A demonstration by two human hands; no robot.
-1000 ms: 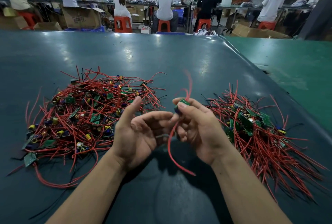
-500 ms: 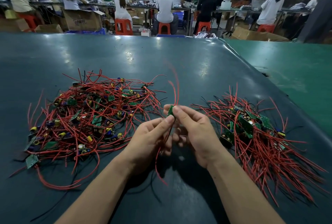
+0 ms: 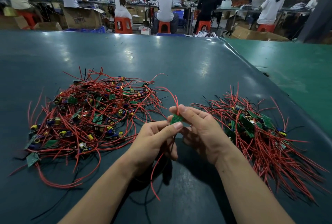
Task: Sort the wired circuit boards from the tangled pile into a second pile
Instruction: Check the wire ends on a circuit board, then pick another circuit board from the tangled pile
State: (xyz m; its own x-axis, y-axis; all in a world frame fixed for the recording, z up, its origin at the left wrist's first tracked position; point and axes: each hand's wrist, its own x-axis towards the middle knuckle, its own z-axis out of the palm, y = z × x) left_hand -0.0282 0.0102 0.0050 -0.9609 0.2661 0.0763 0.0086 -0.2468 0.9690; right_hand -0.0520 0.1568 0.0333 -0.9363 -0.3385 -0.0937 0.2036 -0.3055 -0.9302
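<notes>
Above the dark teal tabletop (image 3: 179,58), between the tangled pile of red-wired boards (image 3: 89,117) and the second, combed pile (image 3: 260,134), we see left hand (image 3: 154,143) and right hand (image 3: 203,130) fingers pinching one small green circuit board (image 3: 175,120), red wires dangling.

The table (image 3: 161,58) wears a smooth dark green mat with a soft sheen that mirrors the ceiling lights. The wires (image 3: 100,112) have glossy red plastic coating. The small green board (image 3: 175,120) looks smooth, faintly shiny.
</notes>
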